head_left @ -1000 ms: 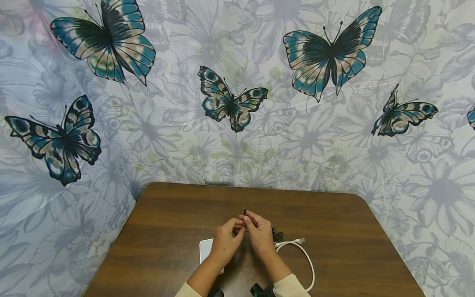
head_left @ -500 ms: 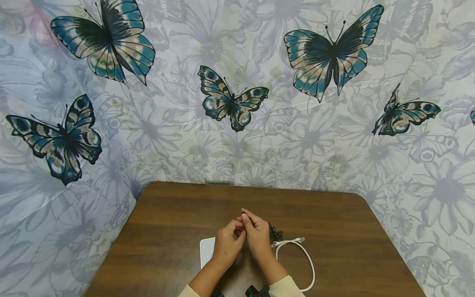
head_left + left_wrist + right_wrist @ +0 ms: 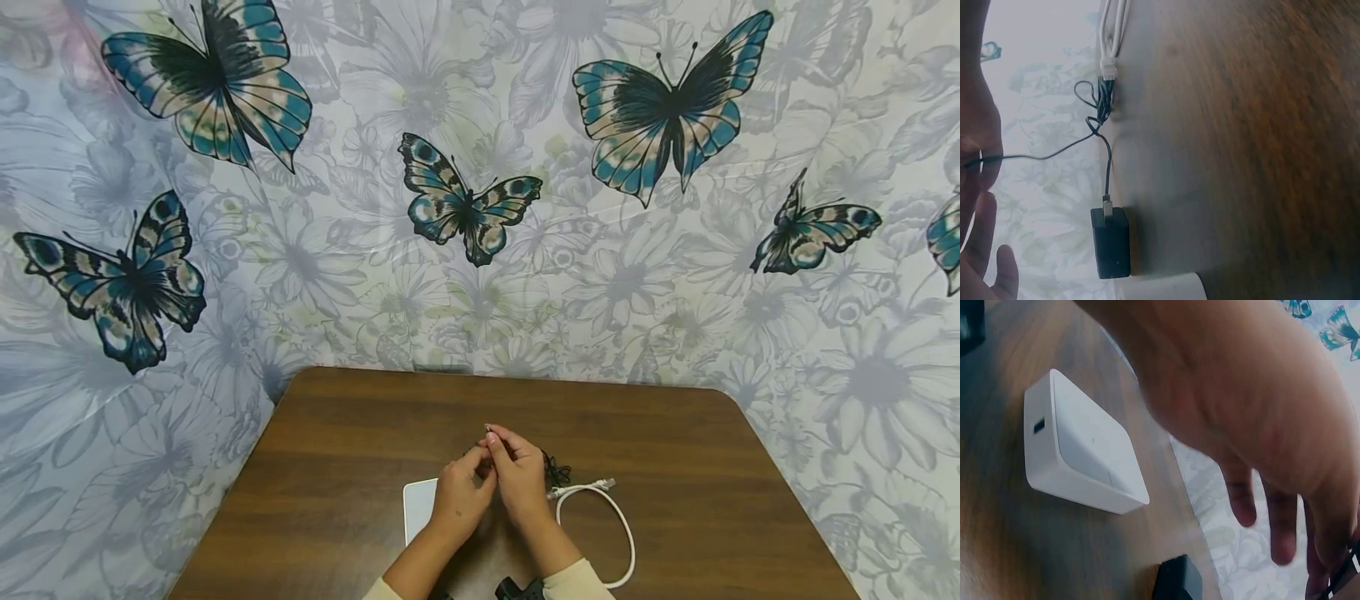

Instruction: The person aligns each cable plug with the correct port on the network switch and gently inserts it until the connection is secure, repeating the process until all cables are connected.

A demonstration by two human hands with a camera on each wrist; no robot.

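Note:
Over the middle of the table, my left hand (image 3: 459,496) and right hand (image 3: 523,477) meet at their fingertips. Between them they pinch the end of a thin black cable (image 3: 1041,157); its small plug (image 3: 487,428) barely shows above the right fingers. From there the cable runs to a tied bundle (image 3: 557,473) on the table. The cable's other end, a USB plug (image 3: 1107,206), lies by a black power adapter (image 3: 1110,247); I cannot tell whether it is inserted. Part of the left fingers' hold is hidden in the head view.
A white box-shaped device (image 3: 1094,447) with a small port lies left of the hands, partly covered by the left arm. Right of the hands, a white Ethernet cable (image 3: 632,533) curves across the brown table (image 3: 360,433). A butterfly-print cloth (image 3: 337,250) hangs behind.
The black plug stuck up clearly above the fingertips a second ago; now just its tip shows. Both hands have shifted slightly, the right one a little to the left.

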